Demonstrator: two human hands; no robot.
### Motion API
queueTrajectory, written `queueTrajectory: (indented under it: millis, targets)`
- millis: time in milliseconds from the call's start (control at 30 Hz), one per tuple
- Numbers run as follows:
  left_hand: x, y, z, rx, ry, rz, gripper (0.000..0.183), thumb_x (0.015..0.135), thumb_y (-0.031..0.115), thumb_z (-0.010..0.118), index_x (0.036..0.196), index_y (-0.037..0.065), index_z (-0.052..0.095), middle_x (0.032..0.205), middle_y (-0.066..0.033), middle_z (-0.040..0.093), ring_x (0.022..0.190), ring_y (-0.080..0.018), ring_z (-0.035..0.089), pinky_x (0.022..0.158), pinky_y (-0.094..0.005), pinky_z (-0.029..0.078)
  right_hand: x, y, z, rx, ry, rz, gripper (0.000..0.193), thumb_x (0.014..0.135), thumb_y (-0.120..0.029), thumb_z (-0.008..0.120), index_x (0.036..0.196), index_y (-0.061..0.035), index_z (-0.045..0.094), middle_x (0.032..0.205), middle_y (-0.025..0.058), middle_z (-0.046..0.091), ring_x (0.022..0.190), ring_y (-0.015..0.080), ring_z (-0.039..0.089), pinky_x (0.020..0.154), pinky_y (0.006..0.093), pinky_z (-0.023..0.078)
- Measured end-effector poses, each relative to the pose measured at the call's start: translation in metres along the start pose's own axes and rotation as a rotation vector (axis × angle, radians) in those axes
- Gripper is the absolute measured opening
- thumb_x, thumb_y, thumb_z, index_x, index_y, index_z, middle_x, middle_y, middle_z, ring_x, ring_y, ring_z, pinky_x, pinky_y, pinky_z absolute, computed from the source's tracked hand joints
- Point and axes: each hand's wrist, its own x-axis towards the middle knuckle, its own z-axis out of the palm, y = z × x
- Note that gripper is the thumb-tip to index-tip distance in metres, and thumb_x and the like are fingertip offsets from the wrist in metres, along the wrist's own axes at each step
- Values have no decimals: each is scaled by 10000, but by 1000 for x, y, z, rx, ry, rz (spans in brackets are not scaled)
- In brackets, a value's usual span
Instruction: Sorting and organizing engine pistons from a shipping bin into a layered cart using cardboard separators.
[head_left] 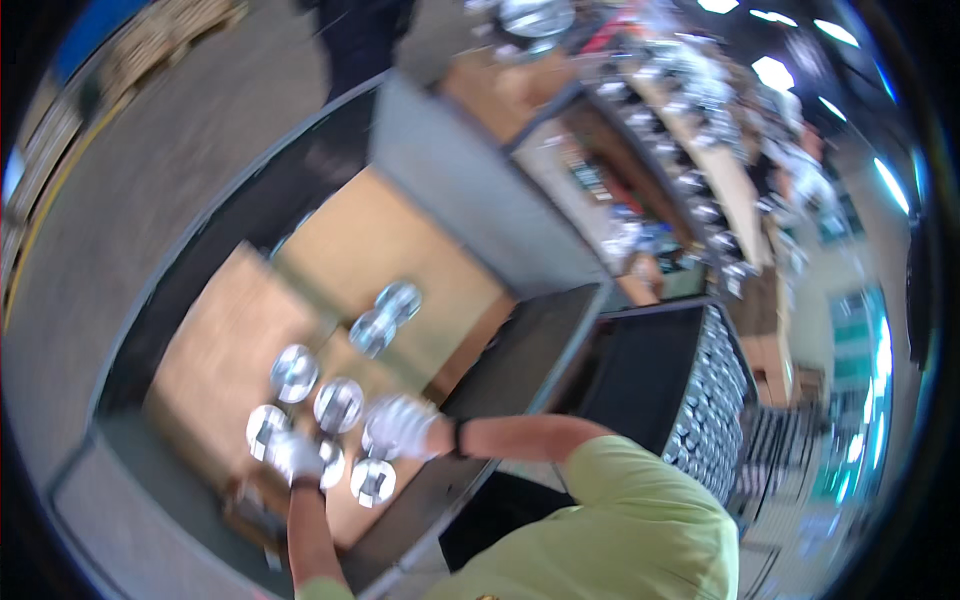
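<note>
Several shiny round metal parts, each with a dark marking or reflection across its middle, lie on brown cardboard in a large grey bin (480, 200). My left hand (295, 455), in a white glove, touches or nearly touches one round metal part (267, 428) at the near left. Another round metal part (329, 463) shows just right of that hand. My right hand (400, 426), also gloved, reaches in over the bin's right side and partly covers a metal part, with a further one (373, 482) below it. Blur hides how the fingers of both hands are set.
Cardboard sheets (235, 330) line the bin, whose walls stand up around my hands. To the right, a black container (640, 365) adjoins rows of small shiny parts (712, 400). A person in dark clothes (360, 40) stands beyond the bin. Wooden pallets (160, 45) lie far left.
</note>
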Motion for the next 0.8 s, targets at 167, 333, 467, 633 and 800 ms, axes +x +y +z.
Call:
queueTrajectory:
  millis: [167,333,467,633,800]
  targets:
    - [5,-18,23,830,-160,118,457,892,187,566,1288,-20,472,1307,-184,509,1287,-235,423,1147,-466,171,56,-20,28,-779,-304,-477,474,835,-287,535,1237,-39,574,1269,145,563,1219,355,495,1040,577,332]
    - [16,38,24,1164,-300,159,464,953,310,462,1352,74,439,1356,-107,496,1321,-208,406,1162,-483,150,73,-3,3,-725,-419,-396,487,877,-257,498,1316,-47,518,1337,136,524,1240,327,489,1057,543,337]
    - [41,-47,38,859,-191,-59,469,939,380,493,1312,97,495,1287,-81,557,1260,-198,476,1130,-561,174,68,-29,-27,-925,-433,-509,476,884,-241,494,1317,-46,521,1317,133,544,1199,321,528,1002,531,400]
    - [55,-39,49,907,-260,-53,439,949,383,475,1286,105,525,1252,-65,581,1225,-199,510,1088,-575,268,61,-20,-14,-1103,-542,-401,442,905,-179,470,1318,-36,534,1354,98,533,1221,303,525,969,496,442]
    - [33,-10,20,969,-241,-12,494,952,387,482,1357,106,449,1358,-55,506,1245,-169,490,1098,-448,322,31,-12,-47,-593,-486,-200,289,838,-123,519,1068,-81,690,1062,98,664,986,277,634,748,457,527]
